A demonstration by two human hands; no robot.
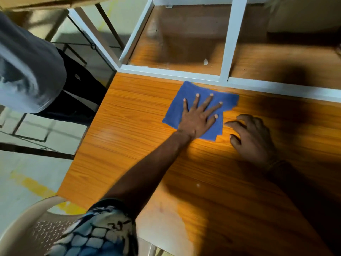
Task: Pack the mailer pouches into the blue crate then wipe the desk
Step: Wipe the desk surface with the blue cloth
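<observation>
Nearest, at the bottom left, a beige plastic chair with a perforated seat stands against the near left corner of the desk, and a patterned blue-and-white sleeve lies over it. The desk is orange wood-grain, its right part in deep shadow.

From the sleeve a bare forearm runs up across the desk to the left hand, which lies palm down, fingers straight and spread, pressing flat on a blue cloth. The cloth lies near the far edge of the desk, toward its middle. Just right of the cloth, the right hand rests on the wood with fingers loosely curled, holding nothing; its fingertips are near the cloth's right edge, and contact cannot be told.

Along the far edge runs a white metal frame dividing open brown compartments; the left compartment holds a small pale scrap.

At far left, beyond the desk's left edge, stands another person in a grey top and dark trousers.
</observation>
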